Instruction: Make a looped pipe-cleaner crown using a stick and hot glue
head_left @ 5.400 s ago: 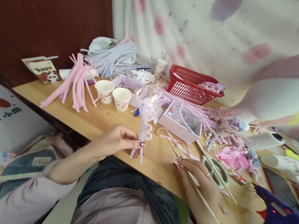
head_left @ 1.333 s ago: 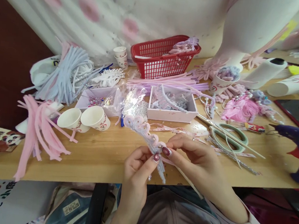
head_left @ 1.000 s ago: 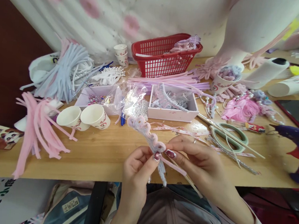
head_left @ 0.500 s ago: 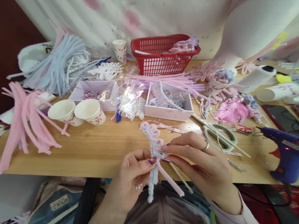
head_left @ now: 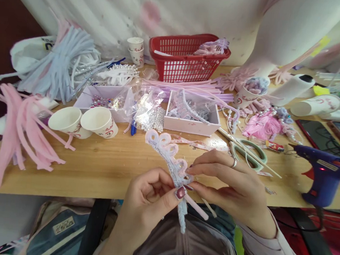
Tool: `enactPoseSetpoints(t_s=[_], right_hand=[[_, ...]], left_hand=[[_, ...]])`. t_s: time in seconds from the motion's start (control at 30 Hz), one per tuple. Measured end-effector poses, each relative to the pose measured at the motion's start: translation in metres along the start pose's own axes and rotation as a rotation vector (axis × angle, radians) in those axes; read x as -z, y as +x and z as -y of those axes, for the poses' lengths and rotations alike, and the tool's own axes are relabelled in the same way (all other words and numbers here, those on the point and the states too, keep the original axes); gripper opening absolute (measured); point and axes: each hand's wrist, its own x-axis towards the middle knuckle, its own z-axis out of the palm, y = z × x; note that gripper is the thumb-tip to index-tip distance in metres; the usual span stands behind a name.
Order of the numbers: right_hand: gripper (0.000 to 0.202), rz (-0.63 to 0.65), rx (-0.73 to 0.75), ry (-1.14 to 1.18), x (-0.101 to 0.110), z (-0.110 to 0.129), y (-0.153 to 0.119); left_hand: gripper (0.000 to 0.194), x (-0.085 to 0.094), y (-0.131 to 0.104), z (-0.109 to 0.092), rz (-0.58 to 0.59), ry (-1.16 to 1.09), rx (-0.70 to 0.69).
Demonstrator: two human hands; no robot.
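Observation:
A pale blue and pink pipe-cleaner strip point(head_left: 170, 159) with several curled loops along one side is held over the table's front edge. My left hand point(head_left: 154, 199) pinches its lower middle between thumb and fingers, the thumb lying on top. The fingertips of my right hand point(head_left: 227, 182) close on the strip's lowest loop, right beside the left thumb. From the grip a loose pink pipe-cleaner end point(head_left: 197, 207) slants down to the right. A thin pale stick-like piece point(head_left: 210, 207) pokes out below my right fingers; its upper part is hidden.
Green-handled scissors point(head_left: 252, 154) and a blue glue gun point(head_left: 323, 176) with a lit red light lie to the right. Bead boxes point(head_left: 190, 126), paper cups point(head_left: 100, 123) and a red basket point(head_left: 181, 71) stand behind. Pink pipe cleaners point(head_left: 23, 130) spread at the left.
The strip has tilted, its looped top swinging left and towards the camera's left side. My left hand has turned slightly, its thumb shifting right; my right hand stays at the loop.

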Motion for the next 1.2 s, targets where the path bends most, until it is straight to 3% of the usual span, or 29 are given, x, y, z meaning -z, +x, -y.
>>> enactPoseSetpoints(t_s=[0.17,0.93,1.2], right_hand=[[0.015,0.002,-0.031,-0.003,0.001,0.002,-0.001],[0.011,-0.059,0.043,-0.101,0.001,0.003,-0.004],[0.016,-0.077,0.095,-0.113,0.001,-0.001,-0.004]], left_hand=[[0.023,0.0,-0.002,-0.001,0.008,0.105,-0.056],[0.031,-0.005,-0.005,0.003,-0.021,0.022,-0.076],[0.034,-0.008,-0.003,0.011,-0.091,-0.084,-0.06]])
